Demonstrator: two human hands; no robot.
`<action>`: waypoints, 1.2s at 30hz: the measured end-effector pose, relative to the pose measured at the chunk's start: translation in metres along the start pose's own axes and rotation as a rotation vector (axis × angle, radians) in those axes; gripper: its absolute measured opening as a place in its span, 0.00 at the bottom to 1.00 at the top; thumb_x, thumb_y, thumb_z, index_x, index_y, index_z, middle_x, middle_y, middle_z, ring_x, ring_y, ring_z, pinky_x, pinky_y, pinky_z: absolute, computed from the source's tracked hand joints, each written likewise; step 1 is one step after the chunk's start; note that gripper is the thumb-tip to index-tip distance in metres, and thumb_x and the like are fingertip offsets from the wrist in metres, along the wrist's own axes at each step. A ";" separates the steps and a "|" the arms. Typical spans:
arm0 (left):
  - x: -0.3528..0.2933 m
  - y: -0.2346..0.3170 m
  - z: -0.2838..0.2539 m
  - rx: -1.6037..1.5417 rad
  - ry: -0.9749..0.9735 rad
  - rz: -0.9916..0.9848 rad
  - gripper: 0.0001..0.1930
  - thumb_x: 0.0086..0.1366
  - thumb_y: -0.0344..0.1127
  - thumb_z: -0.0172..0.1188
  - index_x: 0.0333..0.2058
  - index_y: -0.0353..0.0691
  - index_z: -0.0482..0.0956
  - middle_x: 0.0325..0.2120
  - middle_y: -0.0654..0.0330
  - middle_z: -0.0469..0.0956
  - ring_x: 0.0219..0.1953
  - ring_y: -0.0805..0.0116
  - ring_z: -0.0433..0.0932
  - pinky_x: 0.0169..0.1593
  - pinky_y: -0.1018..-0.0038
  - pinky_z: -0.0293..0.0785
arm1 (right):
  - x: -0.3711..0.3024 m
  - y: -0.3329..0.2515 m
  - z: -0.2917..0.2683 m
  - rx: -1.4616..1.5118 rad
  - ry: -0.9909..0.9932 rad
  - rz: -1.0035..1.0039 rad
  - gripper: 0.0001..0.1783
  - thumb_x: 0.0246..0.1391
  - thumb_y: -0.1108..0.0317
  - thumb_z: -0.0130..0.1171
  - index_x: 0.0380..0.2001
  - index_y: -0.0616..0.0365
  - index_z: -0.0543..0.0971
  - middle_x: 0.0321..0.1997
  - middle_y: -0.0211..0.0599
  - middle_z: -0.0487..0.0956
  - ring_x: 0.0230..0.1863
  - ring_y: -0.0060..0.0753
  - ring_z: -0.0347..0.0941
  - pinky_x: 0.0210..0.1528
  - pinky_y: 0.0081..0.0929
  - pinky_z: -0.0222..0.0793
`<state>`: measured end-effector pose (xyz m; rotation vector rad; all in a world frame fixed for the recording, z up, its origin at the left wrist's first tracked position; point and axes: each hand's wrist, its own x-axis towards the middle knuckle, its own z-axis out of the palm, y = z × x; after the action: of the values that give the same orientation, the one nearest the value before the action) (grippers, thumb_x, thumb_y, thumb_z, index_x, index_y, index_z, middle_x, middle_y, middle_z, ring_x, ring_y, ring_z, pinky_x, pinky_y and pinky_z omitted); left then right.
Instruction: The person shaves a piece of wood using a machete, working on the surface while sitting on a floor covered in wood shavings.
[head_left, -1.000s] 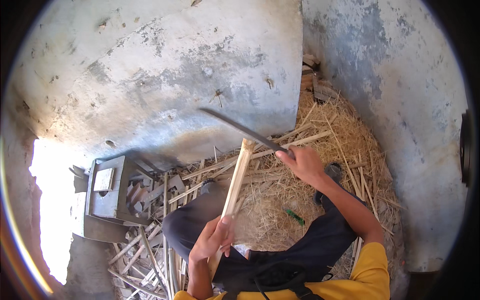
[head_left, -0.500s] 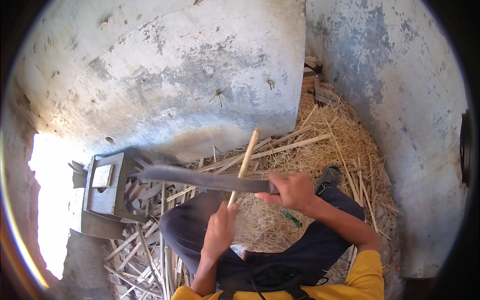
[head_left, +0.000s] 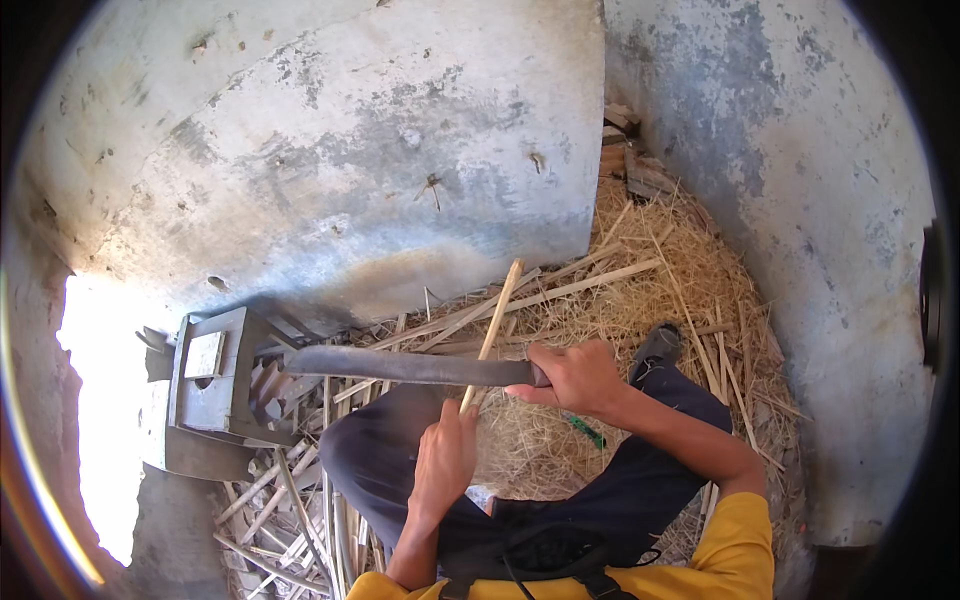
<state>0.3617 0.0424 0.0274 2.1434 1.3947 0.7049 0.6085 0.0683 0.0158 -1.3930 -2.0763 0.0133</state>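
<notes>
My left hand (head_left: 445, 455) is closed round the lower end of a thin pale bamboo stick (head_left: 496, 320), which slants up and away from me. Wrapped round the handle of a long dark machete (head_left: 410, 366) is my right hand (head_left: 580, 378). The blade reaches left across the stick, a little above my left hand, and its far end comes near the wooden box. Where the two cross, the blade hides part of the stick; I cannot tell how deep the edge touches it.
A grey wooden box (head_left: 212, 375) with a hole stands at left. Cut bamboo strips (head_left: 290, 520) lie beside my bent left knee. Straw-like shavings (head_left: 690, 250) cover the floor ahead and right, with a small green thing (head_left: 586, 432) between my legs. Worn walls (head_left: 330, 150) close in.
The machete has shifted slightly down along the stick, and its blade looks less blurred. The stick shows more of its pale flat face. Both hands keep their grip.
</notes>
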 end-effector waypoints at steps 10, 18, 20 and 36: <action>-0.009 -0.010 -0.003 -0.061 -0.065 -0.076 0.09 0.75 0.34 0.52 0.42 0.32 0.71 0.32 0.41 0.76 0.35 0.35 0.74 0.40 0.50 0.70 | 0.003 0.015 0.005 -0.003 0.002 0.097 0.36 0.61 0.29 0.52 0.27 0.55 0.77 0.11 0.32 0.74 0.11 0.35 0.74 0.13 0.36 0.67; -0.005 -0.029 -0.005 -0.163 -0.142 -0.071 0.11 0.76 0.37 0.52 0.42 0.33 0.73 0.32 0.42 0.75 0.36 0.36 0.73 0.40 0.52 0.69 | 0.007 0.045 -0.002 -0.006 -0.030 0.187 0.37 0.64 0.28 0.46 0.29 0.55 0.78 0.10 0.28 0.73 0.10 0.30 0.72 0.13 0.33 0.67; -0.002 -0.028 -0.006 -0.186 -0.155 -0.063 0.11 0.76 0.37 0.52 0.41 0.34 0.73 0.32 0.42 0.75 0.36 0.35 0.73 0.40 0.51 0.69 | 0.007 0.046 -0.005 -0.032 -0.016 0.198 0.38 0.64 0.28 0.46 0.29 0.55 0.78 0.10 0.29 0.74 0.10 0.31 0.72 0.13 0.34 0.67; 0.009 -0.006 -0.006 -0.245 -0.105 -0.133 0.12 0.76 0.36 0.50 0.34 0.33 0.71 0.25 0.39 0.73 0.33 0.30 0.71 0.36 0.46 0.64 | 0.006 0.018 -0.003 -0.051 0.020 0.136 0.36 0.60 0.29 0.53 0.28 0.55 0.79 0.12 0.31 0.74 0.11 0.37 0.74 0.15 0.34 0.67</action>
<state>0.3568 0.0541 0.0295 1.8530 1.3087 0.6648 0.6235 0.0805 0.0153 -1.5571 -1.9750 0.0031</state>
